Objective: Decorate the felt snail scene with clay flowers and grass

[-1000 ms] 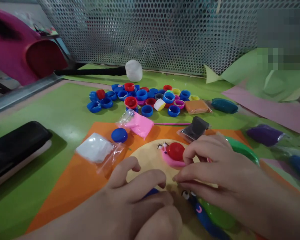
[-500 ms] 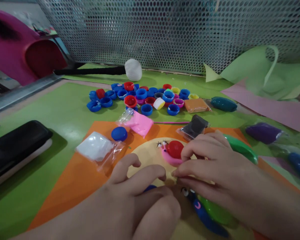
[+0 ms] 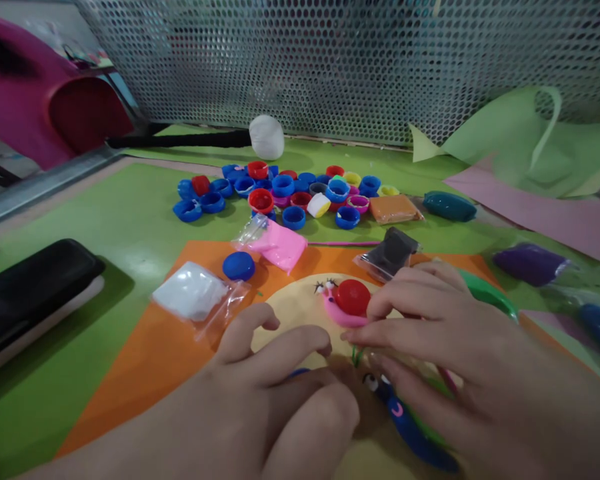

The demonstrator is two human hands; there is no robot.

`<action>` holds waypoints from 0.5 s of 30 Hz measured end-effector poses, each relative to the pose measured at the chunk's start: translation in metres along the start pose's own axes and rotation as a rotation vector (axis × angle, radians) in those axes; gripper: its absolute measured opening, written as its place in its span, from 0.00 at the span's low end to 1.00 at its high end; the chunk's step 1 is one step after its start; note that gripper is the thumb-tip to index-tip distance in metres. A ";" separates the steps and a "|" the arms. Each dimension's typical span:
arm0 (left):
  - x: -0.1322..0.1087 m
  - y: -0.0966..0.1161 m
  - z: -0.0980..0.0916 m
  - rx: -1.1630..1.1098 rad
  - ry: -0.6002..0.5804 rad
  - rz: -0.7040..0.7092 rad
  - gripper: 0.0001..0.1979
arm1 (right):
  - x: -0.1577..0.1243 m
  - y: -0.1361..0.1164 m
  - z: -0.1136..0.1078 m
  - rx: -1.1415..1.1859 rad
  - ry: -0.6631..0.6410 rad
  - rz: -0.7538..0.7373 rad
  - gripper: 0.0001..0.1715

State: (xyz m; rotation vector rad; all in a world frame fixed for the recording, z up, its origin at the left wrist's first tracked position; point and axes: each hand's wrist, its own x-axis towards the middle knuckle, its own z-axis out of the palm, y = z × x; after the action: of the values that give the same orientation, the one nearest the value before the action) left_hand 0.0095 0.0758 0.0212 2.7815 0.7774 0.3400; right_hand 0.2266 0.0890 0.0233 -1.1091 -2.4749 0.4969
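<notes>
My left hand (image 3: pixel 275 393) rests over the cream round (image 3: pixel 285 300), two fingers bent and apart, the thumb and forefinger pressed together. What they pinch, if anything, is hidden. A bit of something blue (image 3: pixel 300 372) shows between its fingers. My right hand (image 3: pixel 445 333) has its forefinger and thumb parted around thin green strands (image 3: pixel 357 355). Beyond its fingertips is a pink clay snail (image 3: pixel 337 312) with a red cap shell (image 3: pixel 353 297) and lashed eyes. Below the right thumb lies a dark blue clay snail (image 3: pixel 410 430) with a pink smile; the hand covers most of its green shell.
Orange paper (image 3: pixel 125 367) lies under the round. Clay packets surround it: white (image 3: pixel 190 290), pink (image 3: pixel 280 243), black (image 3: pixel 390 253), orange (image 3: pixel 395 209). Many bottle caps (image 3: pixel 283 185) crowd the back. A black case (image 3: pixel 35 293) lies left; a perforated metal panel (image 3: pixel 330 73) stands behind.
My right thumb and forefinger have parted, and green strands now show between them. The right hand has shifted slightly to the right. My left hand has barely moved.
</notes>
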 end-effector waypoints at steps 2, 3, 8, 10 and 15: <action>-0.004 -0.003 0.005 0.086 0.065 0.065 0.05 | -0.003 0.000 -0.002 0.012 0.048 0.004 0.14; -0.005 -0.005 0.007 0.137 0.097 0.089 0.06 | -0.004 0.001 -0.002 0.013 0.075 0.014 0.16; -0.008 -0.004 0.010 0.251 0.197 0.091 0.07 | -0.009 0.004 -0.004 0.013 0.105 0.039 0.21; -0.007 -0.004 0.009 0.261 0.188 0.125 0.08 | -0.010 0.004 -0.004 -0.001 0.067 0.032 0.23; -0.005 -0.008 0.007 0.215 0.094 0.134 0.09 | -0.008 0.002 -0.005 0.034 -0.024 0.023 0.23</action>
State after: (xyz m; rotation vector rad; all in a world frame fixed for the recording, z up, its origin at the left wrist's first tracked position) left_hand 0.0036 0.0781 0.0112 3.0484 0.6860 0.4379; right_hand 0.2350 0.0855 0.0249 -1.1256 -2.4680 0.5599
